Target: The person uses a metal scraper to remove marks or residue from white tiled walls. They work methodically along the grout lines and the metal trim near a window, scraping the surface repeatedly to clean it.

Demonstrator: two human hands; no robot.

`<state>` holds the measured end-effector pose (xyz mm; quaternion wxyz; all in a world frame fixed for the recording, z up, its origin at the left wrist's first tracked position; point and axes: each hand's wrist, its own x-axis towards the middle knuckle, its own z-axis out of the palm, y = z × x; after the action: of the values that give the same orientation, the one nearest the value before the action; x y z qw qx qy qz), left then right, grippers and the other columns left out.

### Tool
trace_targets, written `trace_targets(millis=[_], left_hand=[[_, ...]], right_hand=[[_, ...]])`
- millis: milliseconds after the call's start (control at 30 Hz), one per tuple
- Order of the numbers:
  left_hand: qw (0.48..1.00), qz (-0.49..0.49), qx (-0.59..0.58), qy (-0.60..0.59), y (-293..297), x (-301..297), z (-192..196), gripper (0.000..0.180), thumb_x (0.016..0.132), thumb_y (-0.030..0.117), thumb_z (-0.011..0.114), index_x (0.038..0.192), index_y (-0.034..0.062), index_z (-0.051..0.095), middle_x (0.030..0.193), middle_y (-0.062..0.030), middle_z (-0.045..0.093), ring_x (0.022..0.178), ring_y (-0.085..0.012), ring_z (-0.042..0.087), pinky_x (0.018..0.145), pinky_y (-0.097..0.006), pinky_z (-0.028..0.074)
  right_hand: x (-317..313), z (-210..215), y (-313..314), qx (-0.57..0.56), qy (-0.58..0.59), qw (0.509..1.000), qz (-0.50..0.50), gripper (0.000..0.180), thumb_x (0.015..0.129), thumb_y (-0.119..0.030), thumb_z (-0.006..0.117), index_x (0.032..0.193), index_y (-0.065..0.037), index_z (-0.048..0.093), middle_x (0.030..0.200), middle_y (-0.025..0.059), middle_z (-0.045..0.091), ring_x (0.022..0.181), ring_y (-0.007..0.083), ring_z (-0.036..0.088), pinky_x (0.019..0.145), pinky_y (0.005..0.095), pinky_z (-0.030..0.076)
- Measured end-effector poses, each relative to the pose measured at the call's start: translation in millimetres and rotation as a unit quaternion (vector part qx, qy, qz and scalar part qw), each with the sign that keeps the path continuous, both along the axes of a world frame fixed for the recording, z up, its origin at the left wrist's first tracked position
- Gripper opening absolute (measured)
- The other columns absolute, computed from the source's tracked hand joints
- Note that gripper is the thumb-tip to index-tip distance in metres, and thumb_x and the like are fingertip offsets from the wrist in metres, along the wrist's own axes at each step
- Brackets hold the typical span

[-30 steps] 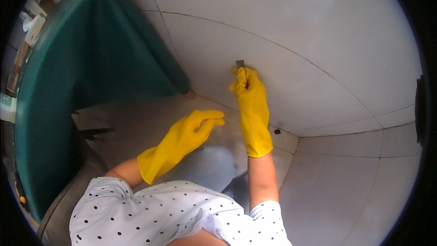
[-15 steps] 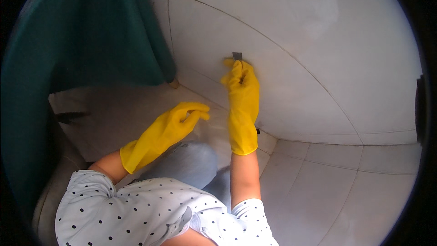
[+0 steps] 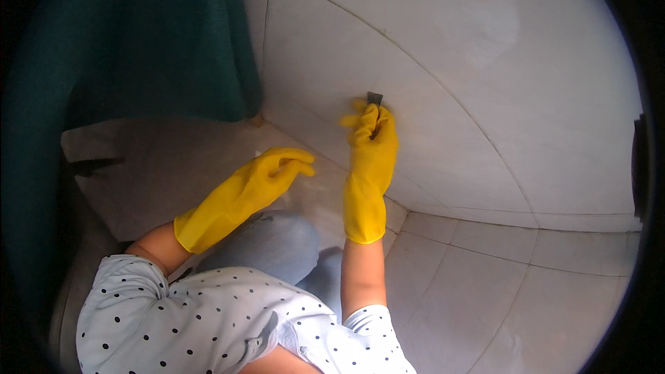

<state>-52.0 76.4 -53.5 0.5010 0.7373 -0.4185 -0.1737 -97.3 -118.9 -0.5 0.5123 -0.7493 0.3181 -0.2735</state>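
My right hand (image 3: pixel 373 140), in a yellow rubber glove, is closed around a small scraper. Its dark, flat blade (image 3: pixel 375 98) sticks out past the fingertips, against the pale tiled wall (image 3: pixel 332 45). The scraper's handle is hidden inside the glove. A yellow smear beside these fingers looks like the glove's reflection on the glossy tile. My left hand (image 3: pixel 267 174), gloved the same way, hovers over my bent knee (image 3: pixel 280 239). It holds nothing; its thumb and fingers are loosely curved, with a gap between them.
A dark green cloth (image 3: pixel 159 41) hangs at the left, its lower edge near the wall corner. Tiled surfaces (image 3: pixel 478 291) continue at the lower right. Something black (image 3: pixel 641 166) shows at the right rim. Dark grout lines cross the wall.
The view has shifted slightly. My right hand has brought the scraper a little lower on the wall, toward me. My left hand keeps nearly the same pose.
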Motion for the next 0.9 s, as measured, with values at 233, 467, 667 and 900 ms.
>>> trace_targets(millis=[233, 467, 667, 900], left_hand=[[0.993, -0.09, -0.055, 0.049, -23, 10, -2, 0.028, 0.104, 0.019, 0.051, 0.13, 0.0091, 0.059, 0.134, -0.0097, 0.06, 0.123, -0.0238, 0.059, 0.106, -0.035, 0.045], [0.974, -0.162, -0.062, 0.145, -29, 24, -14, 0.035, 0.107, 0.026, 0.043, 0.136, 0.0106, 0.054, 0.141, -0.0096, 0.055, 0.13, -0.0224, 0.053, 0.111, -0.034, 0.039], [0.967, -0.181, -0.039, 0.175, -18, 12, -13, 0.041, 0.109, 0.033, 0.037, 0.141, 0.0118, 0.049, 0.147, -0.0095, 0.05, 0.136, -0.0213, 0.048, 0.116, -0.033, 0.033], [0.953, -0.17, -0.047, 0.246, -6, 2, -19, 0.047, 0.111, 0.041, 0.029, 0.145, 0.0133, 0.045, 0.151, -0.0091, 0.046, 0.14, -0.0201, 0.044, 0.12, -0.032, 0.029]], right_hand=[[-6, 53, 13, 0.003, -0.054, 0.997, 0.05, 0.032, 0.109, -0.029, 0.044, 0.121, -0.006, 0.062, 0.082, 0.0036, 0.069, 0.067, 0.0089, 0.054, 0.064, 0.0238, 0.044], [10, 136, 23, -0.183, 0.129, 0.973, 0.052, 0.029, 0.108, -0.028, 0.044, 0.109, -0.009, 0.067, 0.075, 0.0081, 0.069, 0.067, 0.0174, 0.065, 0.067, 0.031, 0.048], [6, 149, 12, -0.203, 0.209, 0.955, 0.057, 0.028, 0.106, -0.028, 0.046, 0.107, -0.009, 0.067, 0.077, 0.0118, 0.069, 0.071, 0.0253, 0.068, 0.069, 0.0358, 0.05], [4, 152, 9, -0.316, 0.19, 0.927, 0.075, 0.032, 0.106, -0.034, 0.044, 0.105, -0.013, 0.069, 0.067, 0.0049, 0.066, 0.06, 0.0151, 0.057, 0.06, 0.0318, 0.045]])
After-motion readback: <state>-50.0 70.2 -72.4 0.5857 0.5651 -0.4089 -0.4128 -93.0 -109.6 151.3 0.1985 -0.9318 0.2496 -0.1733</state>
